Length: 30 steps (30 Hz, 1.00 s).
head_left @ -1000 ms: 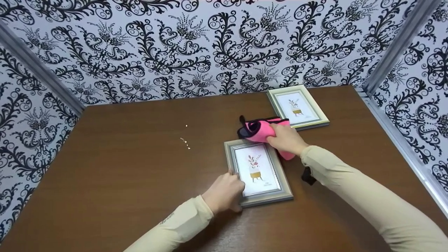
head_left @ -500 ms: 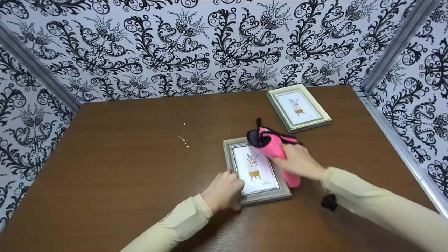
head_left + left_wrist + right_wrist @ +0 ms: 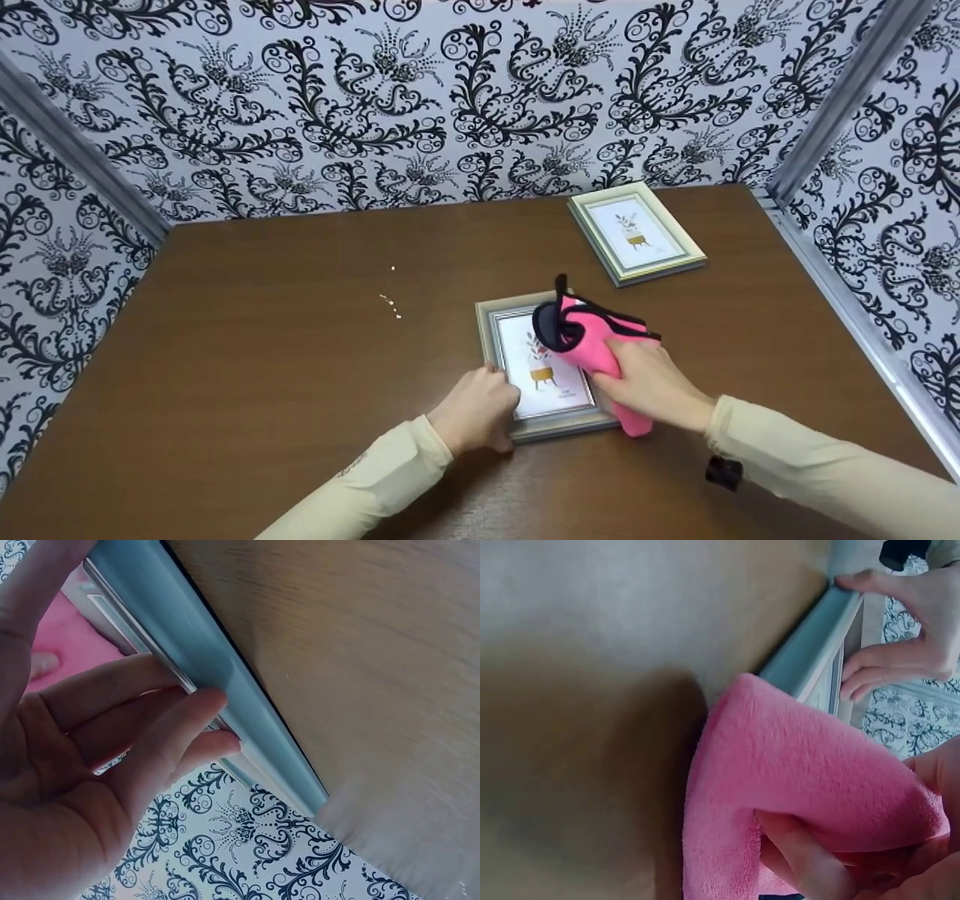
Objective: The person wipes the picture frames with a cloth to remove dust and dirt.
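A cream-and-grey picture frame [image 3: 555, 429] lies face up on the brown table, showing a potted plant print under its pane. My left hand [image 3: 476, 409] holds its left edge, the thumb at the lower corner; in the left wrist view the fingertips meet the grey side [image 3: 217, 667]. A pink cloth with black edging [image 3: 592, 337] is bunched in my right hand [image 3: 652, 382], over the frame's right part. It covers the right rail and some of the print. In the right wrist view, the cloth [image 3: 802, 765] hangs past the frame's side at the lower right corner.
A second, similar picture frame [image 3: 637, 232] lies face up at the back right, near the patterned wall [image 3: 360, 105]. Small white crumbs [image 3: 390, 302] are scattered on the table [image 3: 285, 352] left of the near frame. Metal rails edge the side walls.
My right hand has drawn the cloth from the frame's top edge down along its right side toward the lower right corner. The left hand has kept its place on the frame.
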{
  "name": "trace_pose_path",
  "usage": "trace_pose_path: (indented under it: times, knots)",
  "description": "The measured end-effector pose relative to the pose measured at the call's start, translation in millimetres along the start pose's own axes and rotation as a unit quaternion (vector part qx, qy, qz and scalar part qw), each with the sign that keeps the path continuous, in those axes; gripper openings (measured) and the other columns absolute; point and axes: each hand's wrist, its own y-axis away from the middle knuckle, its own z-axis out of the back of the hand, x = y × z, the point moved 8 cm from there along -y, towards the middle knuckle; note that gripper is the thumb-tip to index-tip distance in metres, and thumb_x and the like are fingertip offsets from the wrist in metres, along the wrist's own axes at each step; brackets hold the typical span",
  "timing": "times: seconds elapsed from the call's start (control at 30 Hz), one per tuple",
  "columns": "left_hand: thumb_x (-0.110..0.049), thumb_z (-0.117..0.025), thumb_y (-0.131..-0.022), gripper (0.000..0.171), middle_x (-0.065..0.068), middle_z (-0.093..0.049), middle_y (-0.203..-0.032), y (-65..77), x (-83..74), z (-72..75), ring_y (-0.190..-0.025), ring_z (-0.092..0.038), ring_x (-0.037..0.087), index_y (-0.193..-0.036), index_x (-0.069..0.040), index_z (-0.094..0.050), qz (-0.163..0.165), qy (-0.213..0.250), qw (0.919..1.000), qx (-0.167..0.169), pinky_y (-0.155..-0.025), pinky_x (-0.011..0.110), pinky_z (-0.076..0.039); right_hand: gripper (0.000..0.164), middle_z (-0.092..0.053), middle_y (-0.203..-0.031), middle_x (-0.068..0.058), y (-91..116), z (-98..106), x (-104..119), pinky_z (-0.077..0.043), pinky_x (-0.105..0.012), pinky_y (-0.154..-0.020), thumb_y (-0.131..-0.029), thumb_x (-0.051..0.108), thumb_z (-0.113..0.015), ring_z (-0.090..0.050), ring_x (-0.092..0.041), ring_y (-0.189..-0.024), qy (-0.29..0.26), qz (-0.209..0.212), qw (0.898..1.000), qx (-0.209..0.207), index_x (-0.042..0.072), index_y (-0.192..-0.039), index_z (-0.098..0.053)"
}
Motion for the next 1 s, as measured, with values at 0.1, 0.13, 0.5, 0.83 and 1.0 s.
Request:
trace_pose_path:
  times: [0.1, 0.13, 0.5, 0.83, 1.0]
  knots:
    - [-0.030, -0.088, -0.051, 0.034, -0.004, -0.055, -0.059, 0.7, 0.0, -0.4, -0.056, -0.048, 0.015, -0.060, -0.017, -0.058, 0.000, -0.002, 1.0000, 0.004, -0.055, 0.032, -0.051, 0.014, -0.043, -0.061, 0.002, -14.7, -1.8, -2.9, -0.040, -0.029, -0.049, -0.079, 0.010, -0.065, -0.047, -0.013, -0.054, 0.001, -0.002, 1.000, -0.005, 0.008, -0.075, -0.051]
    - [-0.030, -0.088, -0.051, 0.033, -0.004, -0.055, -0.059, 1.0, -0.1, -0.5, -0.056, -0.048, 0.015, -0.060, -0.017, -0.058, 0.000, -0.003, 1.0000, 0.005, -0.055, 0.031, -0.051, 0.013, -0.044, -0.062, 0.001, -20.5, -2.3, -4.3, -0.040, -0.029, -0.050, -0.079, 0.011, -0.064, -0.048, -0.014, -0.055, 0.000, -0.004, 1.000, -0.007, 0.007, -0.076, -0.052]
    - [-0.035, -0.090, -0.051, 0.034, -0.004, -0.060, -0.060, -0.9, -2.0, -0.3, -0.058, -0.052, 0.014, -0.060, -0.017, -0.062, -0.010, -0.025, 0.9996, 0.011, -0.059, 0.031, -0.052, 0.020, -0.052, -0.069, -0.006, -76.7, -4.1, -16.9, -0.041, -0.031, -0.048, -0.079, 0.016, -0.063, -0.052, -0.019, -0.057, 0.015, -0.052, 0.998, -0.020, 0.001, -0.091, -0.058]
    - [-0.036, -0.090, -0.054, 0.033, -0.004, -0.061, -0.063, -1.4, -2.3, -0.8, -0.059, -0.052, 0.015, -0.064, -0.016, -0.065, -0.006, -0.020, 0.9996, 0.017, -0.058, 0.031, -0.051, 0.033, -0.056, -0.073, -0.009, -85.3, -2.7, -21.4, -0.041, -0.037, -0.055, -0.080, 0.021, -0.066, -0.053, -0.026, -0.064, 0.045, -0.054, 0.997, -0.023, -0.001, -0.103, -0.061]
    - [-0.036, -0.090, -0.054, 0.034, -0.003, -0.061, -0.062, -0.3, -0.8, -1.2, -0.059, -0.053, 0.016, -0.065, -0.016, -0.065, -0.002, -0.020, 0.9997, 0.014, -0.057, 0.031, -0.051, 0.031, -0.055, -0.070, -0.007, -64.9, -5.7, -16.5, -0.043, -0.032, -0.049, -0.078, 0.016, -0.068, -0.054, -0.021, -0.058, 0.028, -0.036, 0.999, -0.007, -0.003, -0.101, -0.061]
